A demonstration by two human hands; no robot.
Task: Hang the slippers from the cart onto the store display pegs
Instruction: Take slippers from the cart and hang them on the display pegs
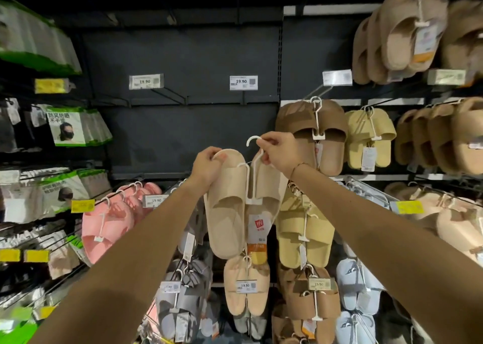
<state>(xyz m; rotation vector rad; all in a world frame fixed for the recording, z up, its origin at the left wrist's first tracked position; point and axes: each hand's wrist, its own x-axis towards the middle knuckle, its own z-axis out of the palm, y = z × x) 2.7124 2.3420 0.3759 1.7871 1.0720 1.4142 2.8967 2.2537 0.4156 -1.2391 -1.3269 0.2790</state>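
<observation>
Pair of pale beige foam slippers [239,205] clipped on a white plastic hanger [251,171] is held up in front of the dark back panel, roughly mid-display, below the two empty black wire pegs.

Left hand [207,167] is curled round the top edge of the left slipper. Right hand [278,152] pinches the hanger stem just under its hook, fingertips closed on it. Hook is free and not on any peg yet.

Nearest empty peg with a 19.90 price tag [243,82] sits above the hook, so my read is a lift and hook-on comes next.

Risks:
- Hook opening faces left; if it meets the peg tip off-axis it skids off and the pair swings.
- Price tag at the peg tip sits in the hook's path, easy to knock.
- Right-hand pinch is close under the hook, so fingers may foul the peg.
- Slippers are only clipped; a tug from the left hand could pop one loose.
- Brown slippers [311,129] hang just beside the right hand, snag risk on a rightward drift.
</observation>
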